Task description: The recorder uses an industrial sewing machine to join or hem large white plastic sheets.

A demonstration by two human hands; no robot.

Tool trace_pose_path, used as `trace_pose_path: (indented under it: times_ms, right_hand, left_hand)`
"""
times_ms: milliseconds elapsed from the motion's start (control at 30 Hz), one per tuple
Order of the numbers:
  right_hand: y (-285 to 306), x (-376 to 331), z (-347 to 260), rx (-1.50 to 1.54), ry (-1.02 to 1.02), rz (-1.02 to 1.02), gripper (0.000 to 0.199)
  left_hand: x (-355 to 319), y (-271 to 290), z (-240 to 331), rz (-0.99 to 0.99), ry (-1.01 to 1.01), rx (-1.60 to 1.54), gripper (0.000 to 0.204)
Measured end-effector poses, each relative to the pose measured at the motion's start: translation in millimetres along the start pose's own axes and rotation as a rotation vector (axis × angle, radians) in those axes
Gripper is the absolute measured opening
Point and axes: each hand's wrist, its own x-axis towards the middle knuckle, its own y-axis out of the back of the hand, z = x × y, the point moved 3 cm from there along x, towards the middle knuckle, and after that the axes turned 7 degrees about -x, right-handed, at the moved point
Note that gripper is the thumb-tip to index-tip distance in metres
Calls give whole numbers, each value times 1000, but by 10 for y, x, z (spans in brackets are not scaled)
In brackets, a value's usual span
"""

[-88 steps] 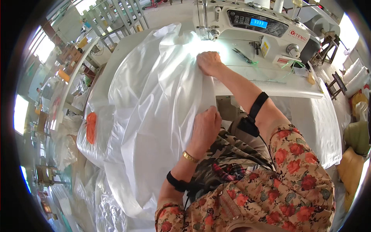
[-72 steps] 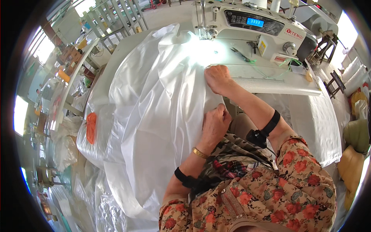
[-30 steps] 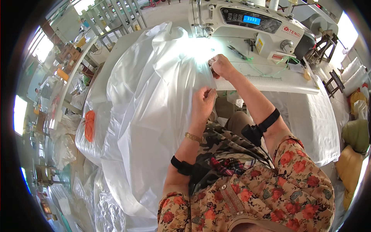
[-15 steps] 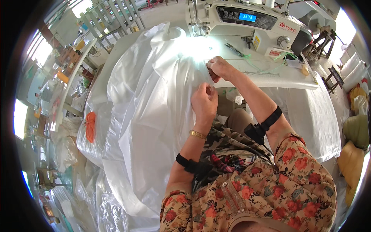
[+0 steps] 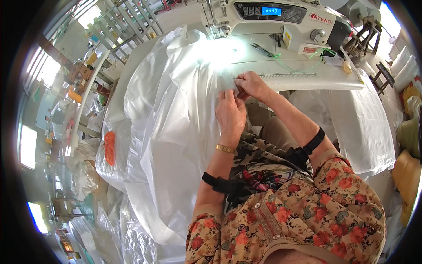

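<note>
A large sheet of shiny white fabric (image 5: 176,145) drapes in folds over the left of the sewing table and down beside my lap. At its right edge my left hand (image 5: 231,112) is closed, fingers pinching the cloth. Touching close above it, my right hand (image 5: 252,86) also pinches the fabric edge between thumb and fingers. Both hands are at the table's front edge, below the sewing machine (image 5: 272,22). Glare from the machine's lamp washes out the cloth near the needle.
Thread snips (image 5: 262,49) lie on the table (image 5: 263,66) right of the needle, beside green thread (image 5: 303,68). White sheets (image 5: 360,119) hang at the right. An orange bundle (image 5: 109,148) rests on clear plastic at the left. A dark stool (image 5: 383,79) stands at the far right.
My right hand has come slightly down and my left hand slightly up, so they are closer together on the fabric edge. The view has shifted a little.
</note>
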Motion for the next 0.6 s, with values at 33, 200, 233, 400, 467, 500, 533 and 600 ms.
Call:
trace_pose_path:
  times_ms: [33,200,233,400,467,500,533,600]
  right_hand:
    - [-11,-32,22,17,40,30,25]
    - [11,-150,38,-262,311,182,31]
    - [-2,-183,-4,-396,451,249,33]
    - [-38,-218,-19,-112,202,80,41]
    - [-17,-192,2,-98,161,62,43]
    - [-14,-179,11,-43,135,57,46]
    - [-20,-175,26,13,108,51,48]
    - [-53,-193,51,62,82,50,49]
  left_hand:
    - [5,-7,17,12,-4,-18,13]
    - [50,-47,63,-52,19,-6,15]
    - [70,-66,40,-51,48,9,17]
    - [124,-102,-76,-56,99,25,23]
    - [147,-83,-30,-26,101,57,24]
    - [148,-83,-27,-31,99,58,24]
    - [145,-78,-23,-24,91,80,24]
    - [141,-62,-20,-24,82,103,25]
